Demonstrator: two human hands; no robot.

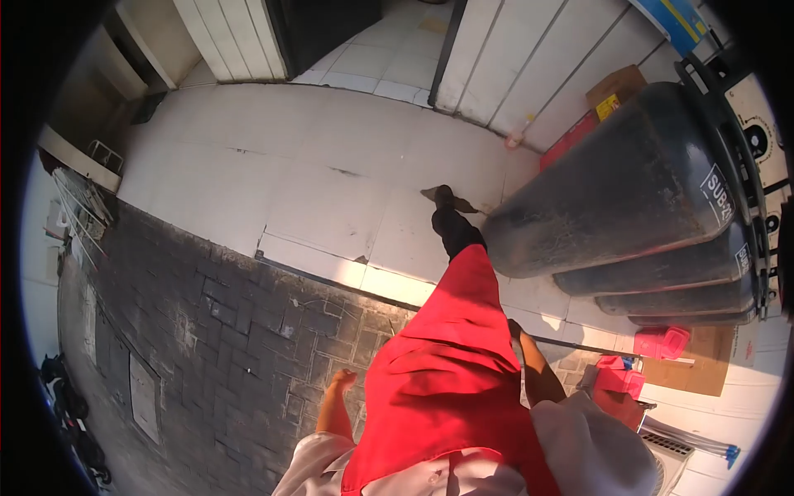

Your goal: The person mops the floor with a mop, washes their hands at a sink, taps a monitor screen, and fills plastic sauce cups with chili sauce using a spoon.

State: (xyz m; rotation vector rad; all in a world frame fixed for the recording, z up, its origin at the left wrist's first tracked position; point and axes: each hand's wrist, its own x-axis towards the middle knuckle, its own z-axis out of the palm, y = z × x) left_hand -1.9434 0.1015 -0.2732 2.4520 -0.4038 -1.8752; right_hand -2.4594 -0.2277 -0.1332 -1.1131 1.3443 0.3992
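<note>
I wear a red apron [447, 364] over a light shirt, and one foot in a dark shoe [444, 198] is forward on the pale tiled floor. Left of the apron hangs my left hand [341, 379], small in view, its fingers apart and nothing in them. On the other side, my right hand [515, 329] is in shadow beside the apron, its fingers too dark to make out. Large dark grey wheeled bins [612, 182] stand in a row just to the right, white lettering on their sides. Neither hand touches them.
A raised tiled walkway [314, 165] borders dark brick paving [223, 314]. An open doorway [364, 50] lies ahead. Pink-red plastic containers [662, 341] and cardboard [695, 364] are at the right wall. A rack-like metal frame [78, 207] stands at the left.
</note>
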